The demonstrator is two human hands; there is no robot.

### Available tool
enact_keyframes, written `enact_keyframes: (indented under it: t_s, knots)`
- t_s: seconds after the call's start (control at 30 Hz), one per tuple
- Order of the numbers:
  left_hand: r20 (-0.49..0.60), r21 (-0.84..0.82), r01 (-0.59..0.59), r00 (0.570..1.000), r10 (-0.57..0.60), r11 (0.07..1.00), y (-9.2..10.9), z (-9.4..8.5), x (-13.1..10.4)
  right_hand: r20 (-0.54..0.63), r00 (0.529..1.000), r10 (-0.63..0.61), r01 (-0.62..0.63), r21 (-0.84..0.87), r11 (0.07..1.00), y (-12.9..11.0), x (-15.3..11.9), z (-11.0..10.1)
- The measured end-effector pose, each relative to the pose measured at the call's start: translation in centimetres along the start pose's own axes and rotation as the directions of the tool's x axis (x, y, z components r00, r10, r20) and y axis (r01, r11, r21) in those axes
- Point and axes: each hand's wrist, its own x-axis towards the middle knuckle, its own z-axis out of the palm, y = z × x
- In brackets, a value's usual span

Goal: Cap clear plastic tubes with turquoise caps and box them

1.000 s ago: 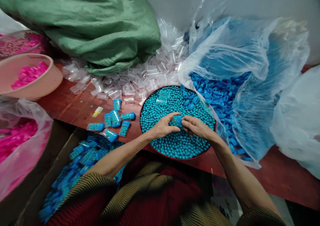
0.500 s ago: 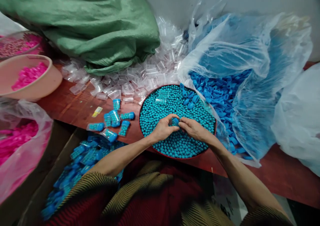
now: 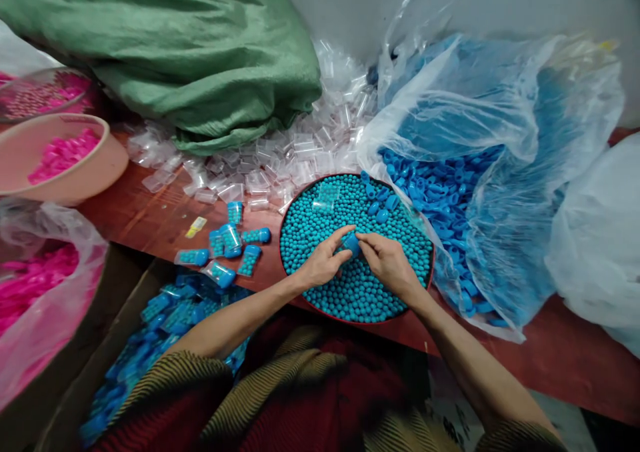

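Above a round red-rimmed tub [image 3: 283,255] of small teal balls [image 3: 370,299], my two hands meet around one small container with a blue cap [image 3: 351,244]. My left hand [image 3: 323,262] curls its thumb and fingers about the container, whose body is mostly hidden. At the cap's right side, my right hand [image 3: 387,259] pinches with thumb and forefinger. An empty clear plastic tube [image 3: 327,197] and a few loose blue caps [image 3: 383,205] lie on the balls. Left of the tub, several filled, capped containers [image 3: 249,260] rest on the reddish table [image 3: 125,205].
Many clear tubes [image 3: 305,147] are heaped behind the tub, beside a green sack [image 3: 210,59]. To the right, a plastic bag [image 3: 505,192] spills blue caps. A box of filled containers [image 3: 165,319] stands below the table edge. Pink parts fill a pale basin [image 3: 107,162] at left.
The blue cap now shows more plainly between my hands. My right hand has turned slightly, its fingers pointing more upward. My left hand stays around the container.
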Motion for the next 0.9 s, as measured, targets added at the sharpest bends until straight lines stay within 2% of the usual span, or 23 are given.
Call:
enact_keyframes:
  t_s: [0.1, 0.23, 0.37, 0.6, 0.7, 0.77, 0.83, 0.9]
  knots:
    - [-0.010, -0.083, 0.007, 1.000, -0.008, 0.996, 0.1, 0.3, -0.1, 0.023, 0.990, -0.140, 0.142, -0.212, 0.967, -0.4, -1.1, 1.0]
    - [-0.117, -0.134, -0.061, 0.992, 0.045, 0.989, 0.5, 0.6, 0.0, 0.001, 0.991, -0.134, 0.125, -0.379, 0.917, -0.6, -1.9, 2.5]
    - [-0.135, -0.146, -0.054, 0.990, 0.034, 0.988, 0.6, 1.0, -0.1, -0.050, 0.980, -0.191, 0.149, -0.449, 0.881, -0.7, -1.7, 3.2]
    - [-0.205, -0.156, -0.072, 0.978, 0.039, 0.985, -0.2, 1.9, 0.1, -0.016, 0.958, -0.286, 0.239, -0.503, 0.831, 0.2, -1.2, 3.7]
    - [-0.224, -0.043, -0.091, 0.971, 0.079, 0.995, -0.5, 1.9, 0.1, -0.001, 0.968, -0.251, 0.210, -0.541, 0.814, 0.2, -1.2, 4.3]
    - [-0.230, 0.089, -0.086, 0.968, 0.105, 0.992, -0.4, 1.2, -0.2, 0.031, 0.977, -0.209, 0.191, -0.549, 0.813, -0.3, -1.2, 4.7]
    - [-0.216, 0.248, -0.064, 0.969, 0.120, 0.967, -0.2, -0.4, -1.0, 0.080, 0.978, -0.190, 0.203, -0.545, 0.813, -0.8, -1.2, 4.8]
    - [-0.229, 0.424, -0.013, 0.966, 0.121, 0.905, 0.1, -3.0, -2.2, 0.113, 0.976, -0.186, 0.217, -0.548, 0.808, -1.2, -1.1, 4.5]
